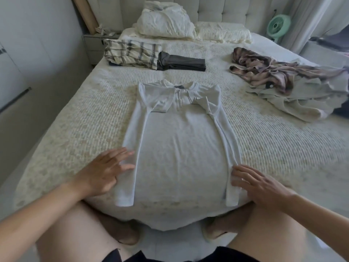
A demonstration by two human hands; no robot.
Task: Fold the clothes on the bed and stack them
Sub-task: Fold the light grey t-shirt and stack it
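I press my left hand point(105, 172) and right hand point(262, 188), fingers spread, on the half-folded white shirt point(179, 140); folded stack point(143, 55) upper left, heap point(283, 82) upper right unfolded.

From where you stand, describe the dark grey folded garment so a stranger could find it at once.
On the bed, look past the spread white shirt towards the pillows. The dark grey folded garment lies flat against the right side of the folded plaid stack, the only plain dark piece there.
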